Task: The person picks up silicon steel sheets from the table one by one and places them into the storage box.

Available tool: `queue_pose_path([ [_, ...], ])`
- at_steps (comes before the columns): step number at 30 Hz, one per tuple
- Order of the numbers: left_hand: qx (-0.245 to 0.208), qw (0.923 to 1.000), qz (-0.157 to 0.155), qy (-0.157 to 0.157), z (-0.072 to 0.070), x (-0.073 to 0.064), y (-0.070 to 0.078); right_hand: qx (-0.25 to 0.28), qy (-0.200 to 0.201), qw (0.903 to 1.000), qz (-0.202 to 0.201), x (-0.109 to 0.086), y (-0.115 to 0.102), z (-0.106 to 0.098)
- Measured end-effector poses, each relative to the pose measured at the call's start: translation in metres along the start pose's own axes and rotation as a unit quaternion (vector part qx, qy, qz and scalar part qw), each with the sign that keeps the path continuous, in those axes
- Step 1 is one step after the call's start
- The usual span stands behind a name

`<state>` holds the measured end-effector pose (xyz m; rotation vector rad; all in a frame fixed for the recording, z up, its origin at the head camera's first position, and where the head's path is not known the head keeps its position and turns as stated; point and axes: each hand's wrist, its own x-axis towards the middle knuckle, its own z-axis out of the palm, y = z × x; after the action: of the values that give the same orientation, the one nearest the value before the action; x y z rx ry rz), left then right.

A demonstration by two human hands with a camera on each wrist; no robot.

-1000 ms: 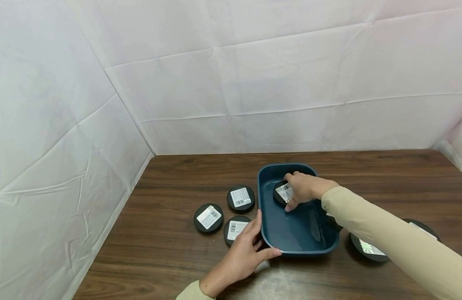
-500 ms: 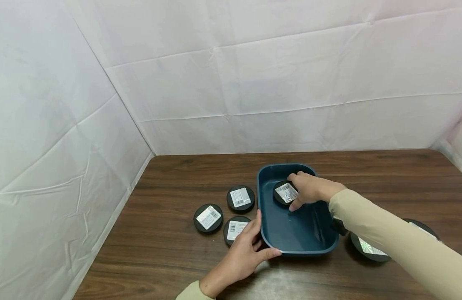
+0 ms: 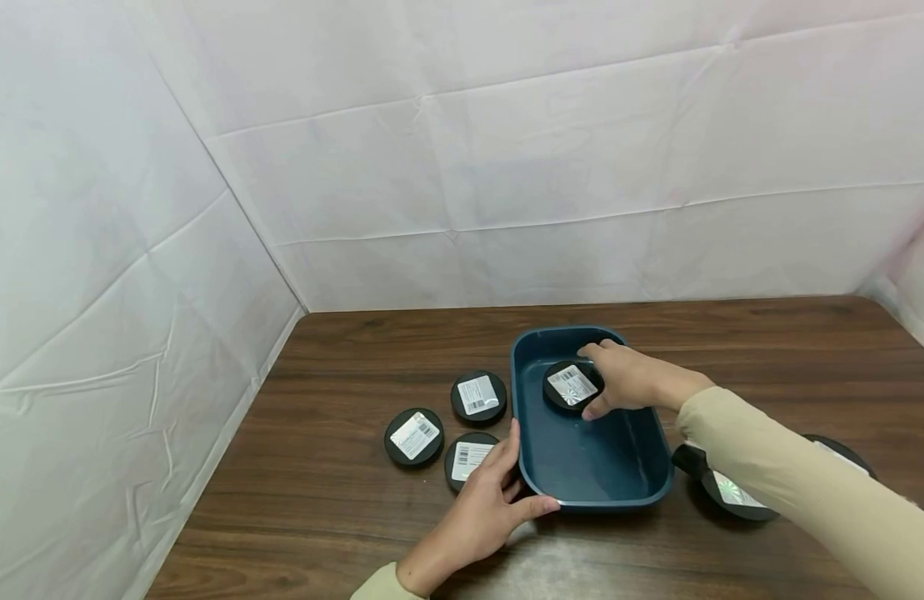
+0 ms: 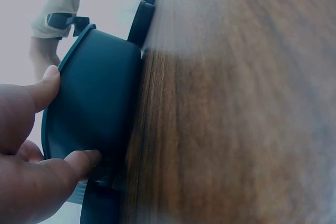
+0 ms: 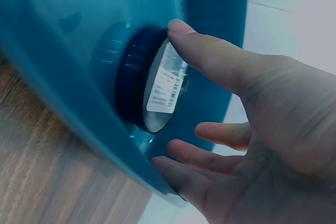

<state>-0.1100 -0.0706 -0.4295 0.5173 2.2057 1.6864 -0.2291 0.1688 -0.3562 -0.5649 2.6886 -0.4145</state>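
A blue rectangular plastic tray (image 3: 592, 467) stands on the wooden table. Inside it, near the far left corner, a flat black round container (image 3: 572, 385) lies with its white barcode label up. My right hand (image 3: 630, 379) is over the tray beside that container, fingers and thumb spread apart. In the right wrist view, the thumb is very near the container's (image 5: 165, 87) edge, and the other fingers are apart from it. My left hand (image 3: 480, 508) rests against the tray's near left corner, thumb at the front rim, fingers extended along the left side.
Left of the tray lie three similar black containers, one at the back (image 3: 479, 397), one farther left (image 3: 414, 437) and one partly behind my left hand (image 3: 467, 458). Two larger black round containers, one nearer (image 3: 735, 496), lie at right, partly hidden by my right sleeve. White sheeting (image 3: 462, 167) surrounds the table.
My right hand has let go of the black container in the tray and drawn back slightly to the right, uncovering its label. The left hand has stayed at the tray's corner.
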Motion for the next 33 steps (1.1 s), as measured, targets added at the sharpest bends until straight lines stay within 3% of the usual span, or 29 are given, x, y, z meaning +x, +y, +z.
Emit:
queue_pose_path([
  [33,0.002,1.0,0.007,0.004,0.003,-0.001,0.001,0.025,0.128,0.9906,-0.04,-0.031,0.007,0.01],
])
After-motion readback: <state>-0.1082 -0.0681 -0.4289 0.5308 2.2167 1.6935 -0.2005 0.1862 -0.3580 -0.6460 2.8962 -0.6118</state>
